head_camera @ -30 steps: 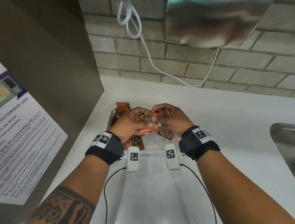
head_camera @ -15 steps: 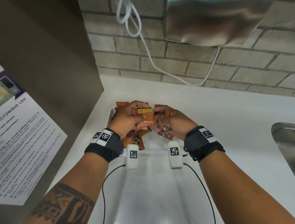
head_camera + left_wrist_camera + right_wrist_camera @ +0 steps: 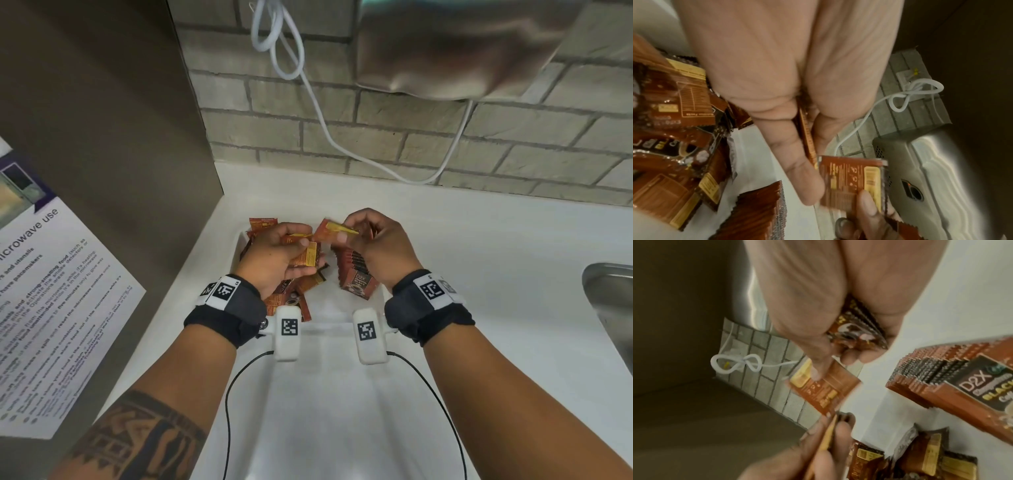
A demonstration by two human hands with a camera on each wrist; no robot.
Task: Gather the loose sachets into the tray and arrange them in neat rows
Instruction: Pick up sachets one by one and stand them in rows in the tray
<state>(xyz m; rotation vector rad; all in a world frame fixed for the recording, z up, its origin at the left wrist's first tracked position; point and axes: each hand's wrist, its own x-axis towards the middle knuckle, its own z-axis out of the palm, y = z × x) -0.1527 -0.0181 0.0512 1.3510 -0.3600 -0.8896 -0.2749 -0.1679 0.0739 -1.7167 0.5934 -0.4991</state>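
Head view: left hand [image 3: 279, 255] curled around a small bundle of orange-brown sachets [image 3: 306, 257], thumb pressed on the top one, held above the left side of the white tray [image 3: 337, 310]. Right hand [image 3: 378, 245] pinching a single sachet [image 3: 331, 230] between thumb and forefinger, more sachets tucked in its palm, above the far right part of the tray. Under the left hand, a loose heap of sachets [image 3: 291, 294] in the tray's left half; under the right hand, a neat row of sachets [image 3: 354, 274] standing on edge, running near to far. Tray on the white table [image 3: 479, 257], a steel sink [image 3: 609, 308] at the right edge, a brick wall [image 3: 376, 137] with a white cable [image 3: 308, 85] at the far side.

Left wrist view: left grip clamped on the bundle [image 3: 807, 138], seen edge-on between thumb and fingers. Single sachet [image 3: 853, 181] just beyond, pinched by the other hand's fingertips [image 3: 867, 204]. Loose heap [image 3: 674, 121] at left, the row's serrated tops [image 3: 760, 211] below.

Right wrist view: right grip clamped on the single sachet [image 3: 824, 391], a few more sachets [image 3: 855, 331] wedged against the palm. Neat row [image 3: 941, 382] at right, front label reading "D2X". Blurred throughout.
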